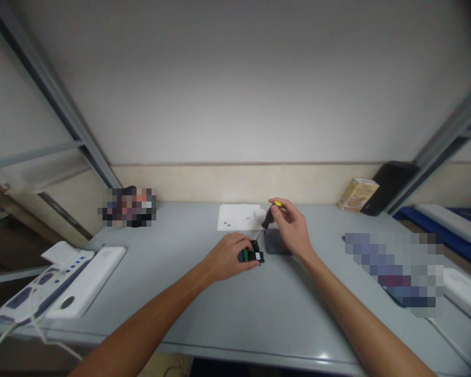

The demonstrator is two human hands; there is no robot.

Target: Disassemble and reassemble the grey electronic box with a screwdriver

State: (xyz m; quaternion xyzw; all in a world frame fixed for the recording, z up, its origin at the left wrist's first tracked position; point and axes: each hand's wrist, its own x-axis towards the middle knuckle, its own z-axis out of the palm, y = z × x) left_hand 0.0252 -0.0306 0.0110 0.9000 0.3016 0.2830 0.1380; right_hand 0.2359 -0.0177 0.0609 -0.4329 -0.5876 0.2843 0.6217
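Observation:
My left hand (230,256) grips a small black device with an exposed green circuit board (246,255) just above or on the table. Its thumb and fingers are closed around the device's sides. In my right hand (292,225) is a screwdriver (267,218) with a black handle and a yellow end cap. The tilted shaft points down and left, its tip meeting the upper part of the device. Beneath my right hand lies a dark grey flat rectangular object (277,243). Behind both hands, a white sheet of paper (237,214) carries several tiny dark pieces.
A white power strip (43,285) and a white power bank-like block (88,283) lie at left with cables. Toward the back right, a yellow box (357,195) leans near a black upright object (390,186). Blurred items sit at both sides of the grey table (204,319).

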